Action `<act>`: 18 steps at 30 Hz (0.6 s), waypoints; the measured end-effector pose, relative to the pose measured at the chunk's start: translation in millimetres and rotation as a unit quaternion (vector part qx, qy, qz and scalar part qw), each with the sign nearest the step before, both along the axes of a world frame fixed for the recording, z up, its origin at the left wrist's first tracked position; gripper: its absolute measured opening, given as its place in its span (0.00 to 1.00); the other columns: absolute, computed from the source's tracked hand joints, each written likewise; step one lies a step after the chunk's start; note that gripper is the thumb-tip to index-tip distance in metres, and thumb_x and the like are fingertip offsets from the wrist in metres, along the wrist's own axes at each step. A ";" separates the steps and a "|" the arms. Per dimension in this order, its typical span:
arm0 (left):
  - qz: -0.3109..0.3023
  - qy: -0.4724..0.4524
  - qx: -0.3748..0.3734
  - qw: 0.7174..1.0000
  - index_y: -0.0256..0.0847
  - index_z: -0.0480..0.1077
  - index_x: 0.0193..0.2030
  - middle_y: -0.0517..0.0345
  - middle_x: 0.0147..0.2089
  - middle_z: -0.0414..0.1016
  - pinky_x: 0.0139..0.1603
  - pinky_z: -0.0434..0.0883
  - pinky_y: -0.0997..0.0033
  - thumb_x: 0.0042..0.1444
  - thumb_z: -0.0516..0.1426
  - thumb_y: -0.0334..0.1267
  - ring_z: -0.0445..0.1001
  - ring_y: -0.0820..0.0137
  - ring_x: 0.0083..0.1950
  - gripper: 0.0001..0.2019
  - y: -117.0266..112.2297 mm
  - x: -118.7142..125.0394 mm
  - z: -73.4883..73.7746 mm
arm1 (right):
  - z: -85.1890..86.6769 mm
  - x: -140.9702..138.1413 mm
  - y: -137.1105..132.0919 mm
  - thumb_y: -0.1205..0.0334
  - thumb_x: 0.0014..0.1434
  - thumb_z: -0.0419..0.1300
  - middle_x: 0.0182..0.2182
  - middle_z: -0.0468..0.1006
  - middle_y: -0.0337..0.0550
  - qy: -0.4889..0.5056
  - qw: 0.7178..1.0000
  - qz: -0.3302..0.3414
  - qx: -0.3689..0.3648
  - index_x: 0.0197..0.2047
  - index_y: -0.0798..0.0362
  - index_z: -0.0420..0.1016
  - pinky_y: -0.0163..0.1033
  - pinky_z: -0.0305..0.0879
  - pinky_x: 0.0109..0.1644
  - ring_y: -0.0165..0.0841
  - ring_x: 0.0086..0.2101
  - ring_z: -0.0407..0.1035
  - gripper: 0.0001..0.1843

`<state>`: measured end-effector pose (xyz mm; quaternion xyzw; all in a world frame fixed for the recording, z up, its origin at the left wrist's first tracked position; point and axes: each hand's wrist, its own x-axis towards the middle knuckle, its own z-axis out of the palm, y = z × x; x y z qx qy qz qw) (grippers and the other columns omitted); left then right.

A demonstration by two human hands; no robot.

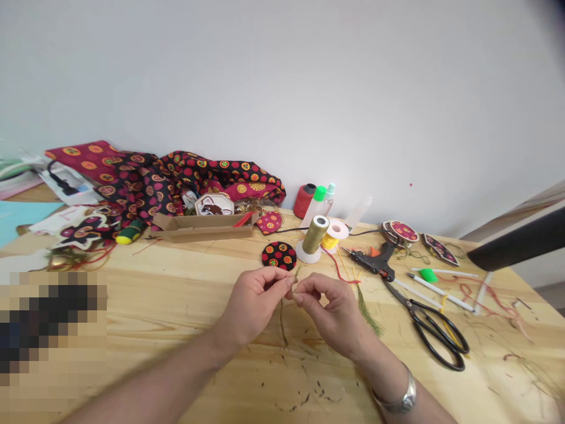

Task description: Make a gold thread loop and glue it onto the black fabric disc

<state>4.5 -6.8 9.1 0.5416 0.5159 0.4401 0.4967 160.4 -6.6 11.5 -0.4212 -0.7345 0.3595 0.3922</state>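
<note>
My left hand and my right hand meet just above the wooden table, thumbs and forefingers pinched close together. Both grip an olive-green cord, whose loose end hangs below the left fingers; a short bit sticks up above them. The exact spot between the fingertips is partly hidden. Behind the hands stands a cone of olive thread, beside a round black fabric piece with red dots. A green thread tassel lies right behind my right hand, joined to red thread.
Black-handled scissors, a hot glue gun and a white pen lie to the right. Behind are a yellow thread spool, a red spool and glue bottles. A cardboard tray and patterned cloth lie left.
</note>
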 end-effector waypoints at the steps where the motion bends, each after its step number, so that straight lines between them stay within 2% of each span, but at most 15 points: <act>1: 0.000 -0.002 0.000 1.000 0.39 0.75 0.26 0.61 0.25 0.74 0.36 0.66 0.74 0.51 0.57 0.36 0.69 0.70 0.30 0.07 -0.2 0.1 0.1 | 0.0 0.2 -0.1 0.69 0.54 0.57 0.22 0.74 0.37 -0.001 1.000 0.003 0.003 0.27 0.54 0.72 0.31 0.61 0.30 0.26 0.24 0.64 0.06; 8: 0.001 -0.013 0.006 1.000 0.39 0.73 0.23 0.62 0.23 0.71 0.34 0.65 0.74 0.51 0.57 0.37 0.67 0.72 0.29 0.09 -1.8 0.5 -1.5 | 1.4 2.4 -0.7 0.70 0.56 0.55 0.24 0.72 0.37 -0.022 0.999 0.034 0.007 0.27 0.54 0.70 0.31 0.61 0.32 0.26 0.26 0.65 0.07; 15: 0.024 -0.013 -0.006 1.000 0.40 0.76 0.24 0.61 0.25 0.74 0.35 0.65 0.74 0.49 0.58 0.37 0.68 0.71 0.30 0.08 -1.4 0.9 0.0 | 1.6 1.8 -1.2 0.69 0.56 0.55 0.24 0.71 0.37 -0.016 0.999 0.033 -0.011 0.27 0.55 0.69 0.31 0.61 0.33 0.27 0.27 0.64 0.07; 18: 0.027 -0.042 -0.024 0.998 0.40 0.76 0.23 0.62 0.23 0.72 0.33 0.64 0.74 0.49 0.59 0.37 0.67 0.72 0.28 0.07 0.3 0.7 -1.5 | 0.1 1.1 -1.2 0.69 0.56 0.55 0.24 0.71 0.37 -0.008 0.999 0.028 -0.016 0.28 0.55 0.70 0.31 0.61 0.33 0.26 0.27 0.64 0.06</act>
